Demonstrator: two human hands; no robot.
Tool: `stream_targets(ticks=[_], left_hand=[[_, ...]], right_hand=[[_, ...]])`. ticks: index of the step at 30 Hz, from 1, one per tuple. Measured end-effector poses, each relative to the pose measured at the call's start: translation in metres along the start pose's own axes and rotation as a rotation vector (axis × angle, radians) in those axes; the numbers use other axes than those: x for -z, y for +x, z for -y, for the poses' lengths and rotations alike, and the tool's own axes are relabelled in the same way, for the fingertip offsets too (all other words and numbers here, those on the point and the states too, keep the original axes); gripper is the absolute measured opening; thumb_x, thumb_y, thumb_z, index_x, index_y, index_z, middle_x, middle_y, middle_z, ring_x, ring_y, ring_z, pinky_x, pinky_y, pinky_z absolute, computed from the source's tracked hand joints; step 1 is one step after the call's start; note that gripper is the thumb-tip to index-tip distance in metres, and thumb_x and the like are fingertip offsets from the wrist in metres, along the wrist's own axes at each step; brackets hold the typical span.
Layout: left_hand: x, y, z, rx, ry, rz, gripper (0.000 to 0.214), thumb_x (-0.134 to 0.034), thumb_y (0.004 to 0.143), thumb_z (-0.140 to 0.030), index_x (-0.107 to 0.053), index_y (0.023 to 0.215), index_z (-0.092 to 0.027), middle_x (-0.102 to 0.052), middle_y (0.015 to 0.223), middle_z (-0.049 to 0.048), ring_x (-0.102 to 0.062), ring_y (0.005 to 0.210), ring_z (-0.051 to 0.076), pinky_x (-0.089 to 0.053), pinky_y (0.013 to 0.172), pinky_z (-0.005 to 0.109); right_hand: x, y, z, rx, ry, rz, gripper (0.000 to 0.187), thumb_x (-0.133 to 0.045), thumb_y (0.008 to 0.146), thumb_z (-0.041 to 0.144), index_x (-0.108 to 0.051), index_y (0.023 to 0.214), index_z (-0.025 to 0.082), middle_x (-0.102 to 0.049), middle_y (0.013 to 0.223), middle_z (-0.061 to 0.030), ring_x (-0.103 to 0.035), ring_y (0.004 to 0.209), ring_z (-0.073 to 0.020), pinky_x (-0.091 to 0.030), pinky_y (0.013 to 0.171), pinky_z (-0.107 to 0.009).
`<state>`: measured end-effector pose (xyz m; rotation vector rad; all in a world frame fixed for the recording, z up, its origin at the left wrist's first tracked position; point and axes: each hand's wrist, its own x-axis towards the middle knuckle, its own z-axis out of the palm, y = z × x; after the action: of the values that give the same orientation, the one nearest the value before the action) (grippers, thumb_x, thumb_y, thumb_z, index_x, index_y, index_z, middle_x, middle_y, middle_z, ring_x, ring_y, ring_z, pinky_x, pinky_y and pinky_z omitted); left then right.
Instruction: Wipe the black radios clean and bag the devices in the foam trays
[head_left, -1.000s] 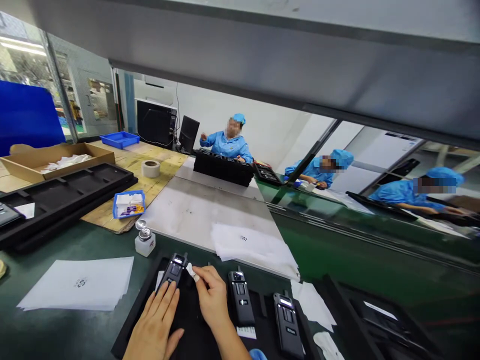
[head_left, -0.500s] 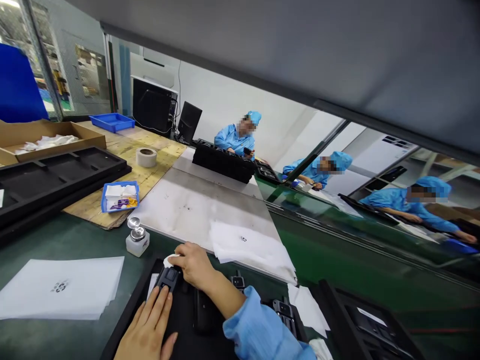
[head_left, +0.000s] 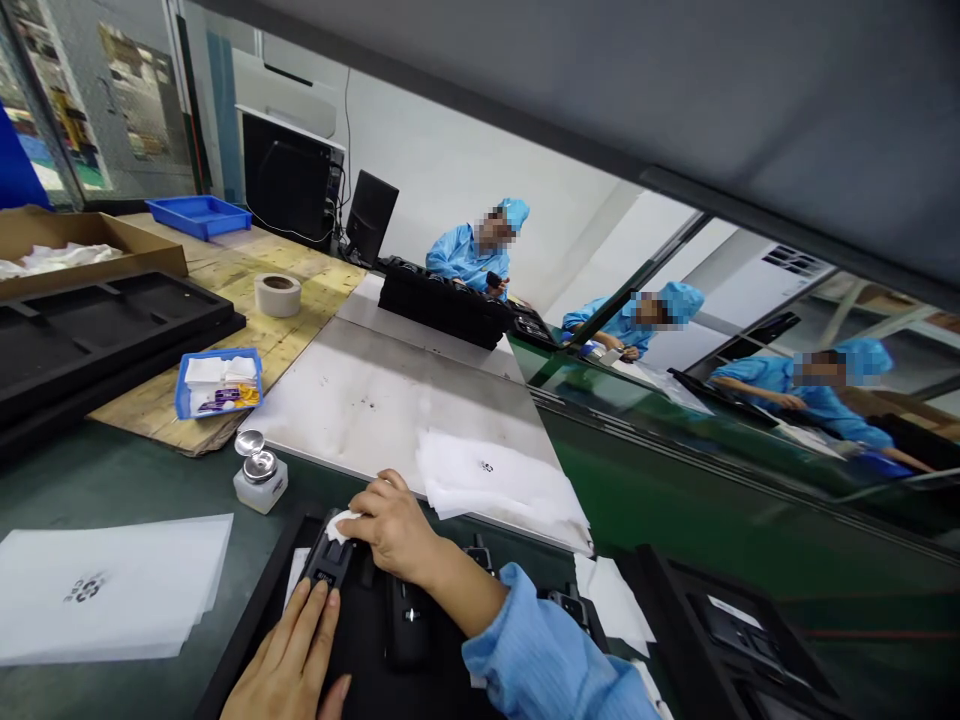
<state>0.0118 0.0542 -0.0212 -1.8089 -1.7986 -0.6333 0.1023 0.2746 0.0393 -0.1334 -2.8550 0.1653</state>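
Observation:
My right hand (head_left: 397, 528) pinches a white wipe (head_left: 341, 526) and presses it onto the upper end of a black handheld device (head_left: 329, 562). The fingers of my left hand (head_left: 289, 660) lie stretched out across the lower end of that device. Both are over a black foam tray (head_left: 360, 690), where another black device (head_left: 407, 625) lies under my right forearm. More devices, such as a black one with a small screen (head_left: 480, 556), are partly hidden behind my right arm. A white slip (head_left: 297, 572) shows beside the device under my hands.
A small bottle with a raised metal lid (head_left: 261, 484) stands left of the tray, near printed white sheets (head_left: 112, 590). Beyond are a blue box of packets (head_left: 219, 384) and a tape roll (head_left: 277, 295). Another black tray (head_left: 731, 640) lies right. Co-workers (head_left: 472, 255) sit farther back.
My right hand and the wipe have shifted slightly over the device's upper end. My left fingers stay on its lower end. The whole view has moved a little.

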Motion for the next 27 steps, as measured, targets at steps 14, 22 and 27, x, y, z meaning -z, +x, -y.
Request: stream_targets(ticks=[14,22,27], left_hand=[[-0.005,0.014,-0.059,-0.323,-0.175,-0.022,0.044,-0.058,0.089,-0.037,-0.069,0.128,-0.019,-0.066,0.140,0.0056,-0.027,0.154,0.027,-0.010,0.129,0.045],[-0.017,0.014,-0.073,-0.311,-0.129,0.017,0.052,-0.053,0.079,-0.022,-0.067,0.129,-0.018,-0.065,0.141,0.0045,-0.037,0.147,0.025,-0.035,0.110,0.041],[-0.015,0.019,-0.071,-0.329,-0.141,-0.025,0.048,-0.049,0.081,-0.019,-0.069,0.125,-0.020,-0.069,0.135,0.0028,-0.050,0.135,0.021,-0.042,0.099,0.035]], right_hand=[[0.043,-0.079,-0.009,-0.174,0.063,-0.192,0.033,-0.059,0.087,0.008,-0.080,0.092,0.032,-0.073,0.095,0.0004,-0.057,0.093,-0.0190,-0.034,0.102,-0.047],[0.041,-0.106,-0.018,-0.121,0.009,0.048,0.032,-0.066,0.086,0.010,-0.078,0.103,0.035,-0.074,0.103,0.0027,-0.054,0.093,-0.0194,-0.015,0.119,-0.056],[0.055,-0.109,-0.027,-0.151,-0.014,0.061,0.032,-0.066,0.084,0.008,-0.079,0.097,0.035,-0.074,0.102,0.0025,-0.053,0.095,-0.0203,-0.012,0.120,-0.058]])
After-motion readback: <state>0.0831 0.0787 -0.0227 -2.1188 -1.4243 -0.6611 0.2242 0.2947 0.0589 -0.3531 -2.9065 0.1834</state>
